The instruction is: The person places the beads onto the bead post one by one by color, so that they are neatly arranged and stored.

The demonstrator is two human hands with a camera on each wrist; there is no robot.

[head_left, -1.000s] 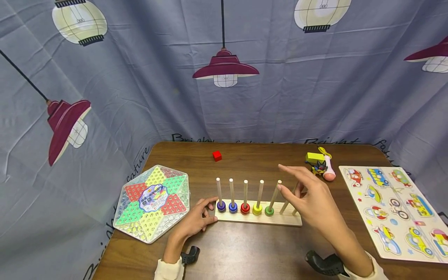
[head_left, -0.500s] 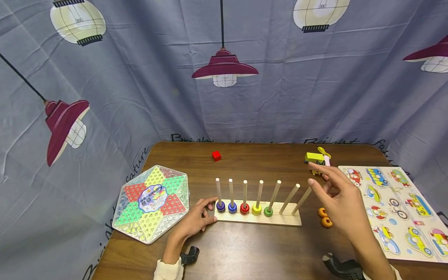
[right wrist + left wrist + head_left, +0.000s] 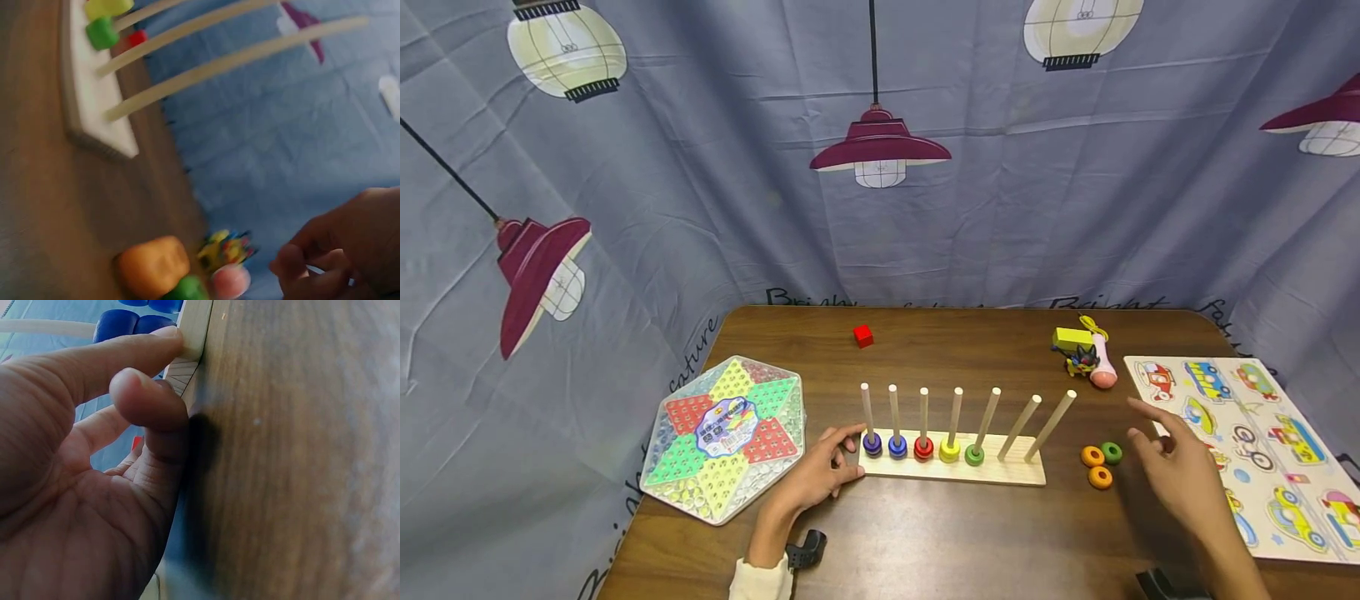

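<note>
A wooden peg rack (image 3: 951, 468) lies across the middle of the table. Purple (image 3: 872, 445), blue (image 3: 898, 447), red (image 3: 923, 448), yellow (image 3: 950, 450) and green rings (image 3: 974, 454) sit low on its pegs from left to right; the two rightmost pegs are bare. My left hand (image 3: 818, 468) holds the rack's left end, index finger at the back corner and thumb at the front. To the right, my right hand (image 3: 1183, 471) hovers with relaxed fingers and nothing in them. Just left of it lie two orange rings (image 3: 1101, 477) and a loose green ring (image 3: 1111, 453).
A hexagonal Chinese checkers box (image 3: 726, 437) lies left. A picture puzzle board (image 3: 1243, 442) covers the right side, partly under my right hand. A red cube (image 3: 863, 336) stands at the back. Back right are a yellow block (image 3: 1072, 338), a small figure (image 3: 1080, 362) and a pink toy microphone (image 3: 1102, 363).
My right hand has moved right and lower, from over the rack's right pegs to beside the loose rings, uncovering them and the bare pegs. My left hand stays at the rack's end.
</note>
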